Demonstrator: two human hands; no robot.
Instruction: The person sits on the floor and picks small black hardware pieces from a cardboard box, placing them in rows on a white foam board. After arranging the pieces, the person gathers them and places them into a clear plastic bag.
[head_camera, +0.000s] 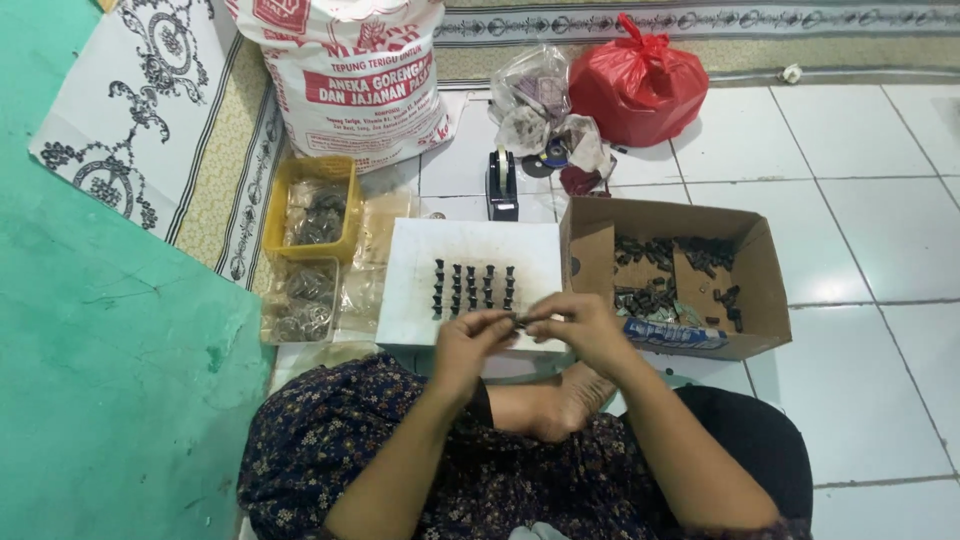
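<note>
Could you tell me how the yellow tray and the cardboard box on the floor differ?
The yellow tray is small, plastic and left of the white board; the cardboard box is larger, brown, with open flaps, and lies to its right. The tray holds greyish bagged bits; the box holds loose dark parts. Both are open-topped and beyond both hands.

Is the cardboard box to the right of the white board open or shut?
Open. The cardboard box has its flaps up and small dark parts show inside its compartments.

White tile floor (860, 240), green wall (90, 350), patterned mat (130, 110).
</note>
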